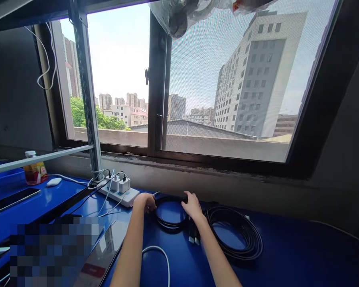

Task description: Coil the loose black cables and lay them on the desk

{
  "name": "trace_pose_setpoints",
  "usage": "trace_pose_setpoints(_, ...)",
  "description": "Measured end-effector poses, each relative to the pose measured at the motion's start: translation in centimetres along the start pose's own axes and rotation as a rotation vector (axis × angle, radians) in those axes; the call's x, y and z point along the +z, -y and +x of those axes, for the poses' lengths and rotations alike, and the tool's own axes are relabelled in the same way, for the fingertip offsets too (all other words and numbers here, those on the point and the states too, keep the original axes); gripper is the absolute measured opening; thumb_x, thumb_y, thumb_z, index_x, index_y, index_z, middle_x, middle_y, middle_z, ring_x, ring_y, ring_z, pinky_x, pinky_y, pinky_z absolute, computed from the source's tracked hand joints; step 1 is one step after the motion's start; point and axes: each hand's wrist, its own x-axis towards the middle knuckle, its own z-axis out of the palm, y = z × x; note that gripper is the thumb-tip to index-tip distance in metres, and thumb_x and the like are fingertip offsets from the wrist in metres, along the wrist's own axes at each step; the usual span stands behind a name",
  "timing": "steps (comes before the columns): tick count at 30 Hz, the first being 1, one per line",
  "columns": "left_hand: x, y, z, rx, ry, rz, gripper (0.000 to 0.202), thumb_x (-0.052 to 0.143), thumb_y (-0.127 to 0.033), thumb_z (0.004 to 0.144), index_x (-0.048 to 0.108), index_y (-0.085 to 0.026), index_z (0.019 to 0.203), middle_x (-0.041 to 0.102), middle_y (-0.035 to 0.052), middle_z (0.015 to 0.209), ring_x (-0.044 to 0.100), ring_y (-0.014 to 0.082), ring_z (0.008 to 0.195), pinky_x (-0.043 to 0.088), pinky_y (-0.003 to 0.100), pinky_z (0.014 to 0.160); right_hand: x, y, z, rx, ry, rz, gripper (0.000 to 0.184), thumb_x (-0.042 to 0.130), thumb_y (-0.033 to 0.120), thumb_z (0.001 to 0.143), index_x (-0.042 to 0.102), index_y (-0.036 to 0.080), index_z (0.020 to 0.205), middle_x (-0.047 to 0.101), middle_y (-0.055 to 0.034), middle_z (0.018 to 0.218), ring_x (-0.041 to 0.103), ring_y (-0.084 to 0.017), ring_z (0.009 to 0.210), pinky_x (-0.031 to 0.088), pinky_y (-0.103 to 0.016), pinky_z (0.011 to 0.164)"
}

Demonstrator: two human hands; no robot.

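A small coil of black cable rests on the blue tabletop in front of me. My left hand has its fingers curled round the coil's left side, partly hidden behind the wrist. At the coil's upper right, my right hand grips the cable between thumb and fingers. Two connectors with pale metal ends lie just below the right hand. A larger coil of black cable lies to the right, beside my right forearm.
A white power strip with chargers stands left of my hands. A white cable curves between my forearms. A glossy dark panel lies left of my left arm. Farther left are a bottle and a metal shelf post. Windows rise behind.
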Motion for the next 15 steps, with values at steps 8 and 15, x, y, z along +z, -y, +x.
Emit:
trace_pose_setpoints(8,-2.8,-0.8,-1.3,0.017,0.013,0.067,0.022,0.066,-0.038,0.057,0.054,-0.022,0.068,0.064,0.0056,0.077,0.058,0.0333,0.090,0.047,0.035,0.066,-5.7,0.2,-1.0,0.136,0.091,-0.017,0.023,0.053,0.031,0.090,0.058,0.015,0.105,0.057,-0.0070,0.109,0.056,-0.020,0.096,0.047,-0.039,0.083)
trace_pose_setpoints(15,-4.2,-1.8,-2.5,0.084,-0.050,0.024,0.047,0.059,-0.049,0.062,0.056,-0.020,0.099,0.056,0.0151,0.119,0.051,0.0373,0.106,0.045,0.037,0.072,-8.6,-3.0,-1.8,0.363,0.229,-0.066,0.016,0.054,0.030,0.089,0.059,0.015,0.090,0.061,-0.0038,0.087,0.058,-0.012,0.072,0.050,-0.028,0.068)
